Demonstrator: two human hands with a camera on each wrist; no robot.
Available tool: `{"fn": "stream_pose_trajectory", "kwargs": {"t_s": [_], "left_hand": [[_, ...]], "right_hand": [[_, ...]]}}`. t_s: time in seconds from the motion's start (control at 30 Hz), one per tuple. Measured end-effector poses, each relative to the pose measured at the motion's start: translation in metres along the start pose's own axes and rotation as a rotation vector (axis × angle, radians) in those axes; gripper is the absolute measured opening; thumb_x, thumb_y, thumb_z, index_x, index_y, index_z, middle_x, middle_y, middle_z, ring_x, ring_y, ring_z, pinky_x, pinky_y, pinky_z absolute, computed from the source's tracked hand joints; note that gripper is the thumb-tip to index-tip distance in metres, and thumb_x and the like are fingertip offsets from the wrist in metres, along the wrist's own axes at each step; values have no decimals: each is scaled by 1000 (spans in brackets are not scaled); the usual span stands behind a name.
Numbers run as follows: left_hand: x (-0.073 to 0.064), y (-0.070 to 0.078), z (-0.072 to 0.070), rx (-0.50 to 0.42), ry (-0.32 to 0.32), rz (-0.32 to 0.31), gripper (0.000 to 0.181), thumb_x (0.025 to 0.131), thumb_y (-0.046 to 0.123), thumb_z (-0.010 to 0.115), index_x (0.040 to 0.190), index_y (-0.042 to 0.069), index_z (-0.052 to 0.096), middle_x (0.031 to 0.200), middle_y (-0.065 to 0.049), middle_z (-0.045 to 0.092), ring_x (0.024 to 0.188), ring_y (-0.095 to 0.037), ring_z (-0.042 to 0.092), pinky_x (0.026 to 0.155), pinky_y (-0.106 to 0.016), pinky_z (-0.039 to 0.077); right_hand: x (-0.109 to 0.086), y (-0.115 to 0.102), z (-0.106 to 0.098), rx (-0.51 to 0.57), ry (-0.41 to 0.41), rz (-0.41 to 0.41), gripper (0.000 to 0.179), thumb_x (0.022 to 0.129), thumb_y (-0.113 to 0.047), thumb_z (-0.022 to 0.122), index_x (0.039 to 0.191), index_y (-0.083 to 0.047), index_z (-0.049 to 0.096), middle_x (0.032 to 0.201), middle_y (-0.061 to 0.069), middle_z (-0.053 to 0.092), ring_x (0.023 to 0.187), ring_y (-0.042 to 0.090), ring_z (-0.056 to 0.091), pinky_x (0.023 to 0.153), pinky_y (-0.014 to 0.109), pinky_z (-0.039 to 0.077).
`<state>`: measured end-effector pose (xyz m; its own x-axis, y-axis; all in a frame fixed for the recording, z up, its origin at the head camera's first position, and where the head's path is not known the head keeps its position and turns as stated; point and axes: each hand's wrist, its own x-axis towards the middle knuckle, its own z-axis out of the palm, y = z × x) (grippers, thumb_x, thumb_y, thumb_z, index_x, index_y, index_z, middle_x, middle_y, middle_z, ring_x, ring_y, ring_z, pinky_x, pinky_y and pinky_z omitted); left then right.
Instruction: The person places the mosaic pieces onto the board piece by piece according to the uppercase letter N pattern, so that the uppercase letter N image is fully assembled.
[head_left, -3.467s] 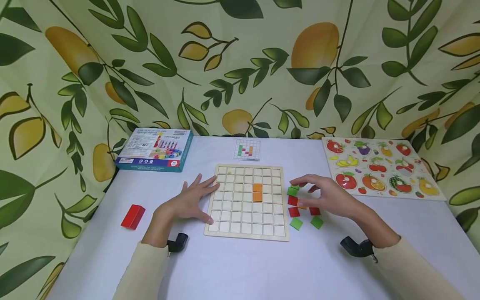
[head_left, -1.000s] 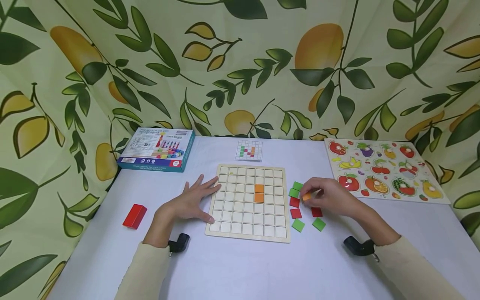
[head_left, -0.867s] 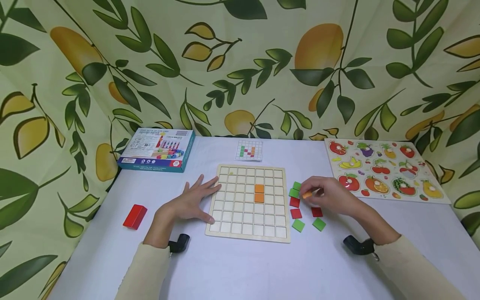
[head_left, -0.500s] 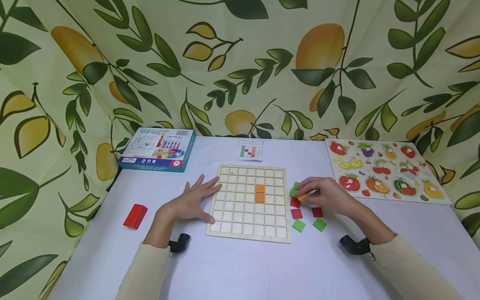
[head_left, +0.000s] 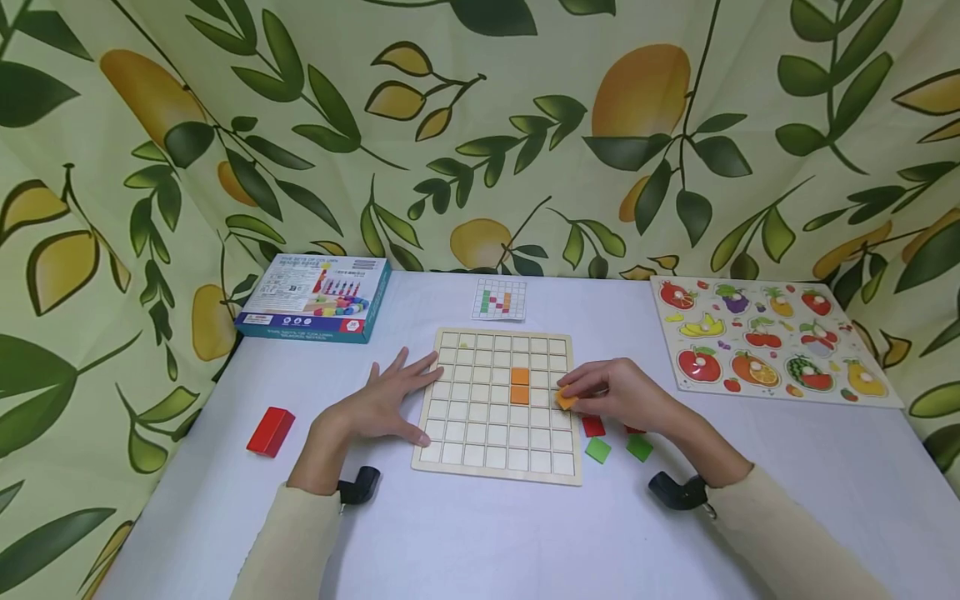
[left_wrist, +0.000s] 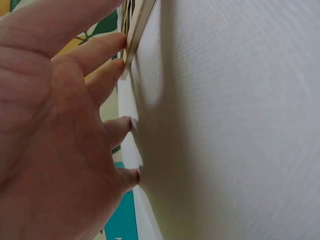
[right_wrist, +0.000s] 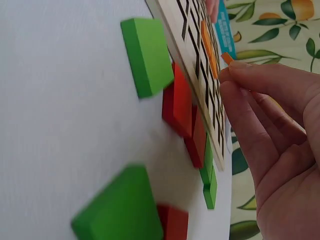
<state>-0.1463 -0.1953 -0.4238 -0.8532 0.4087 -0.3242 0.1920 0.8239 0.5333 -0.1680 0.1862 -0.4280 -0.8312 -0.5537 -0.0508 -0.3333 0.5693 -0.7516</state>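
A square wooden grid board (head_left: 495,476) lies on the white table, with two orange tiles (head_left: 520,394) in one column of its cells. My left hand (head_left: 382,400) spreads its fingers at the board's left side; thumb and forefinger touch the edge. Between thumb and fingertips, my right hand (head_left: 618,392) pinches another orange tile (head_left: 565,400) over the board's right rim. In the right wrist view that tile (right_wrist: 227,58) is clear of the grid. Loose red tiles (head_left: 593,427) and green tiles (head_left: 597,451) lie right of the board, some hidden under the right hand in the head view.
Behind the board lies a small pattern card (head_left: 498,300) with coloured squares. A boxed set (head_left: 311,298) stands at the back left, and a red block (head_left: 271,432) lies at the left. A fruit puzzle board (head_left: 772,342) occupies the back right. Patterned cloth hangs behind.
My right hand picked an orange tile from the loose pile and has carried it left to the board's right edge. The left hand has stayed in place.
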Motion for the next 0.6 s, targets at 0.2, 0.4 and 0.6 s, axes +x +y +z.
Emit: {"fn": "stream_pose_trajectory", "kwargs": {"t_s": [0.2,0.4,0.6], "left_hand": [[0,0,0,1,-2,-3,107,69,37,93,159,23,37,174,1,17,162,-39,-6,124,-72,-8],[0,-1,0,-6,-3,-2,107,69,37,93,159,23,37,174,1,16,162,-40,-6,124,-72,-8],[1,-1,0,-2,0,-13,107,69,38,93,159,24,37,174,2,17,162,-40,-5,124,-72,-8]], "right_hand": [[9,-6,12,29,-30,-26,20,84,-15,84,104,-17,83,113,-1,79,114,22,70,88,12,55],[14,-14,21,47,-64,-62,18,83,-18,85,101,-17,83,109,-3,79,111,19,71,90,16,55],[18,-22,28,71,-67,-60,20,82,-18,85,102,-17,83,110,-5,78,113,17,70,95,18,55]]}}
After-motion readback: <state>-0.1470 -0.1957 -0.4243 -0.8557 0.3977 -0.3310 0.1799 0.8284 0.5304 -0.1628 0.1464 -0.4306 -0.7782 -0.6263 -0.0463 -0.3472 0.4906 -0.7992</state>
